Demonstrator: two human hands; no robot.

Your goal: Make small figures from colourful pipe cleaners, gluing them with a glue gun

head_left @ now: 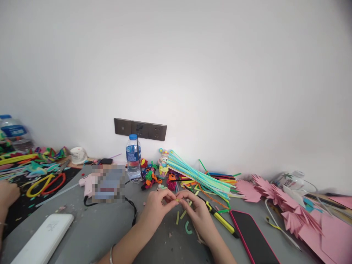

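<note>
My left hand (157, 205) and my right hand (197, 209) meet above the grey table, fingertips pinched together. Between them is a small yellow piece (177, 200), mostly covered by the fingers, so its kind cannot be made out. Just below the hands lie short yellow-green strips (177, 217) and a curved green piece (188, 228). A yellow utility knife (224, 223) rests right of my right hand. Behind the hands stand a small figurine (164, 164) and a bundle of pale blue-green fuzzy stems (200, 174).
A water bottle (133, 157), a pink glue gun (88, 184) and a black cable (133, 207) are at the left. A white power bank (45, 238) lies nearer. Right are a phone (254, 238) and folded pink paper (288, 205). Another person's hand (8, 194) shows far left.
</note>
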